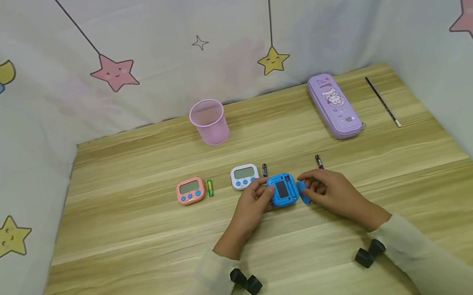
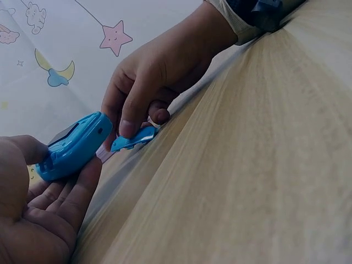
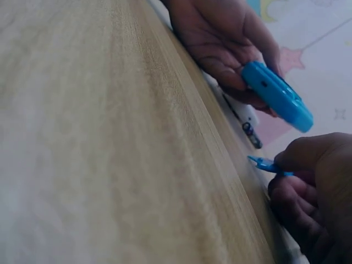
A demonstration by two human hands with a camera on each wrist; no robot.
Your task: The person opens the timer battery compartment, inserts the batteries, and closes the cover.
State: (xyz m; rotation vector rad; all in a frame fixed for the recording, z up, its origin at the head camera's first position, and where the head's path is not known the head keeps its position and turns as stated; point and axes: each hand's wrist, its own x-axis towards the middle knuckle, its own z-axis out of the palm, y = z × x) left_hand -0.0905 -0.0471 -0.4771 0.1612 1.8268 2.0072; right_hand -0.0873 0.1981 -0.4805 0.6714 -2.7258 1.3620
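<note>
My left hand point(image 1: 251, 205) grips a blue digital timer point(image 1: 290, 195) by its left side, thumb on top and fingers beneath. The timer's back faces up, with its battery compartment uncovered. Just to the right, my right hand point(image 1: 338, 193) pinches a small blue battery cover point(image 2: 133, 138) between thumb and fingers, apart from the timer. Beyond the hands lie a dark battery point(image 1: 265, 169) beside a white timer point(image 1: 244, 174) and another dark battery point(image 1: 318, 160), partly hidden by the right hand.
Left of the white timer lie a pink timer point(image 1: 190, 191) and a green battery point(image 1: 210, 188). Farther back stand a pink cup point(image 1: 214, 133), a purple pencil case point(image 1: 334, 105) and a black pencil point(image 1: 382, 100). A printed curtain point(image 1: 144, 23) borders the wooden table point(image 1: 132, 244).
</note>
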